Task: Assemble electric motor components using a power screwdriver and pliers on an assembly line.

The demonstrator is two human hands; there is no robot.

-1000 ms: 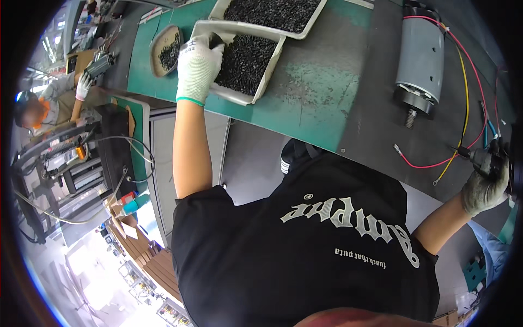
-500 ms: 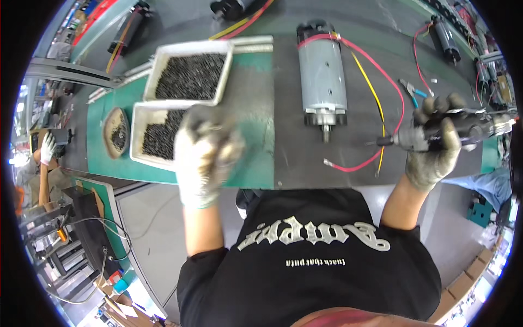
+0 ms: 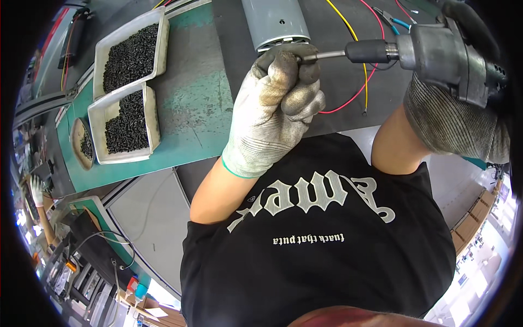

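My right hand [image 3: 455, 103], in a striped work glove, grips a dark power screwdriver [image 3: 436, 54] at the right. Its long steel bit [image 3: 329, 54] points left, its tip reaching the fingertips of my left hand [image 3: 278, 103]. Gloved too, with grey-stained fingers, the left hand is closed in a pinch on a small dark screw [image 3: 298, 58], mostly hidden by thumb and finger. Just behind that hand lies a grey cylindrical motor [image 3: 277, 23] with its far part out of view. Two white trays [image 3: 165, 43] [image 3: 152, 117] of small black screws stand to the left.
A small oval dish [image 3: 76, 143] with a few dark pieces sits beside the trays. Red [image 3: 357, 101] and yellow [image 3: 366, 82] wires curve over the dark mat. Blue-handled pliers [image 3: 400, 23] lie at the back right. Another person's gloved hand [image 3: 36, 191] shows far left.
My left hand has moved from the near tray rightward to the bit tip. The screwdriver has come closer and left in my right hand. The whole view has shifted.
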